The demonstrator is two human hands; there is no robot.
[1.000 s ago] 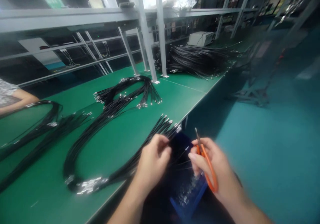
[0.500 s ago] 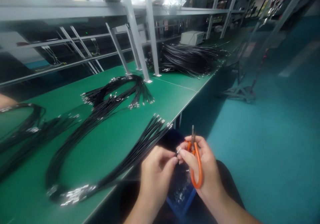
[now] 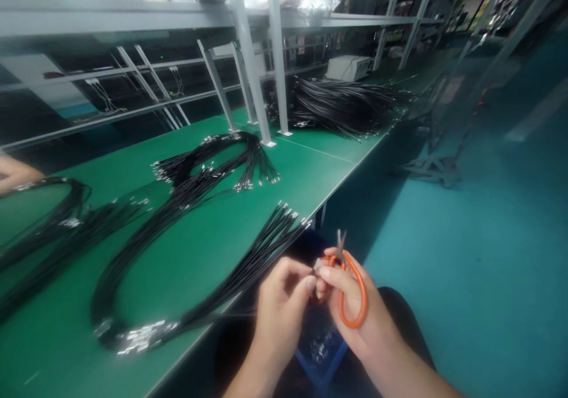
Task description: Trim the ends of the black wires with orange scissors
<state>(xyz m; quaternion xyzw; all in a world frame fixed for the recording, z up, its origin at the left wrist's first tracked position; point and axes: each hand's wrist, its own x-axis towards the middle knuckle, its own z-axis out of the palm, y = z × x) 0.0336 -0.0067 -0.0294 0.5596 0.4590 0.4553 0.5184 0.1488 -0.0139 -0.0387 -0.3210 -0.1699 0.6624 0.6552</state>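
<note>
In the head view, the left hand point(image 3: 281, 303) has its thumb and forefinger pinched together on a dark cable end point(image 3: 313, 272). The right hand point(image 3: 361, 309) meets it there, thumb and forefinger closed on a small pale connector point(image 3: 318, 264) at that cable end; its exact shape is too small to tell. The right hand also holds orange-handled scissors point(image 3: 364, 294), the tips pointing away beyond the fingers and the blades slightly apart.

Below the fingers, between the forearms, is a blue bin point(image 3: 320, 380) with small clear or pale pieces point(image 3: 320, 348) in it. Left of the left fingers, a curved bundle of black cables point(image 3: 133, 250) lies on the green tabletop point(image 3: 186, 280), its loose ends with pale tips fanned out just beyond the fingers. Well to the left lie more black cables point(image 3: 66, 241), with another person's arm point(image 3: 18, 174) near them.

Farther beyond the fingers, a large pile of black cables point(image 3: 341, 105) rests on the tabletop past the upright posts of a metal shelf point(image 3: 124, 22), near a white box point(image 3: 348, 68). To the right of the right hand is the teal floor point(image 3: 479, 256).
</note>
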